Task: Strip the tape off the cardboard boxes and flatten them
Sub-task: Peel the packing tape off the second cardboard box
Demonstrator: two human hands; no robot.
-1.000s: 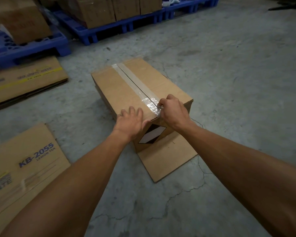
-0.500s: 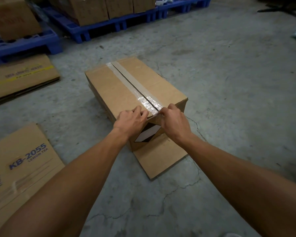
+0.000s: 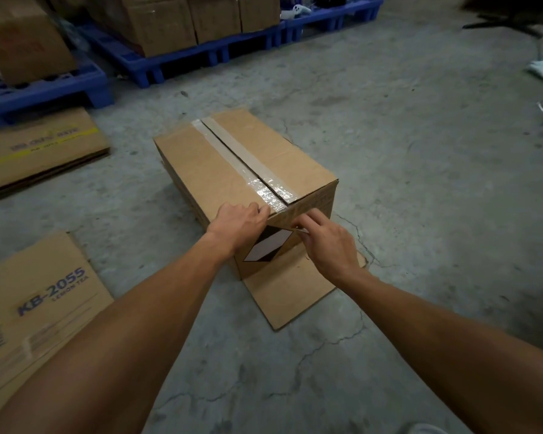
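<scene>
Box in hand: the cardboard box [image 3: 232, 164] stood upright on the concrete floor [image 3: 420, 151], middle of the scene, its bottom flap [image 3: 292, 296] lying open on the near side.
Tape: a clear strip of tape [image 3: 248, 167] ran along the top seam from the far edge to the near edge, flat over most of its length and crinkled at the near end (lifted there, by my reading).
Left hand: the left hand [image 3: 239, 223] rested on the near top corner, fingertips at the tape's end, fingers fairly straight, gripping nothing that I could see.
Right hand: the right hand [image 3: 326, 242] was curled at the near face, thumb and finger pinching what looked like the loose tape end.
Done: two flattened boxes, one near left [image 3: 38, 308] and one far left [image 3: 41, 151].
Left: strip this tape, flatten this box; more boxes [image 3: 182, 20] waited on blue pallets [image 3: 220, 51] at the far side.
</scene>
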